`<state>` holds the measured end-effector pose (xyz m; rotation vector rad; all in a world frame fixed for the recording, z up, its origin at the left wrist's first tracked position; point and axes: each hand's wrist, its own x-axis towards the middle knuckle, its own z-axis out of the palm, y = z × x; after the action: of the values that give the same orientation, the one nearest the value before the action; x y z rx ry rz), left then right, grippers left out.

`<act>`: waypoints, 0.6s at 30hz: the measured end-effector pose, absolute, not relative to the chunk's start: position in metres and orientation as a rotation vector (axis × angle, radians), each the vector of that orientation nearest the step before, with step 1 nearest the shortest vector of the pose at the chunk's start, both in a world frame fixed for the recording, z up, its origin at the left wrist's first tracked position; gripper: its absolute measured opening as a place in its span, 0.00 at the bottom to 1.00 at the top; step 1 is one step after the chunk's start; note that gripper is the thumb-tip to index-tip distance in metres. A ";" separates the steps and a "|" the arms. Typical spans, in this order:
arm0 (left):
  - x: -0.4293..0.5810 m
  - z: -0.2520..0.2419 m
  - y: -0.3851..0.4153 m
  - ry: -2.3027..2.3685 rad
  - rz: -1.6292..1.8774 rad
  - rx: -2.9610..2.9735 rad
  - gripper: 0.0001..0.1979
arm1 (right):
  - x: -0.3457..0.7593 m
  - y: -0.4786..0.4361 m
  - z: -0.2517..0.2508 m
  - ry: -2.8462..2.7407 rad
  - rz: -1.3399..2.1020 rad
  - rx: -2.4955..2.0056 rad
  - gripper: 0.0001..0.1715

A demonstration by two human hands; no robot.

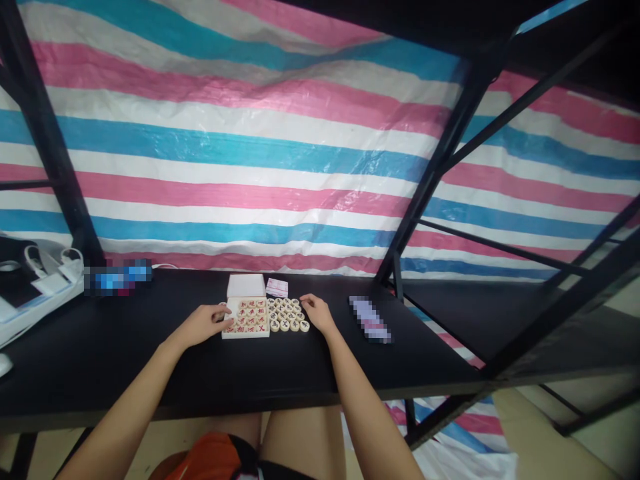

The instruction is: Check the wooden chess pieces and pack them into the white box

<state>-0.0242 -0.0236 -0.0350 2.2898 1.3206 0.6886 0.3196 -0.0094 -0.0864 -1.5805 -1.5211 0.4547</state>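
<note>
A white box point(245, 336) lies on the black table, holding rows of round cream xiangqi pieces point(251, 312) with red characters. My left hand point(204, 323) reaches over the box's left side. Its thumb and index finger close around a pale piece at the left column, partly hidden by the fingers. Right of the box, several xiangqi pieces with dark characters point(285, 325) lie in rows on the table. My right hand point(316, 312) rests at their upper right corner, fingers loosely bent and apart, tips beside the end pieces, with nothing visibly held.
The box's white lid point(245, 285) stands behind it, beside a folded pink-and-white paper point(277, 287). A blurred phone-like object point(370, 320) lies to the right. At the left are a white power strip point(50, 293) and a blurred blue item point(117, 277). Black metal posts point(425, 193) frame the table.
</note>
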 end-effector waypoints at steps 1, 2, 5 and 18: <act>-0.022 -0.035 -0.025 1.323 0.644 2.298 0.22 | 0.320 -0.009 -0.086 -1.521 0.456 -1.581 0.14; -0.020 -0.035 -0.025 1.334 0.609 2.303 0.22 | 0.320 -0.009 -0.087 -1.522 0.457 -1.581 0.14; -0.017 -0.036 -0.025 1.377 0.565 2.284 0.23 | 0.321 -0.008 -0.087 -1.527 0.462 -1.578 0.14; -0.014 -0.043 -0.018 1.368 0.627 2.244 0.18 | 0.320 -0.009 -0.087 -1.524 0.465 -1.581 0.14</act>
<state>-0.0139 -0.0184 -0.0425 2.2438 1.3684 0.6274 0.3198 -0.0088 -0.0867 -1.5814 -1.5242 0.4650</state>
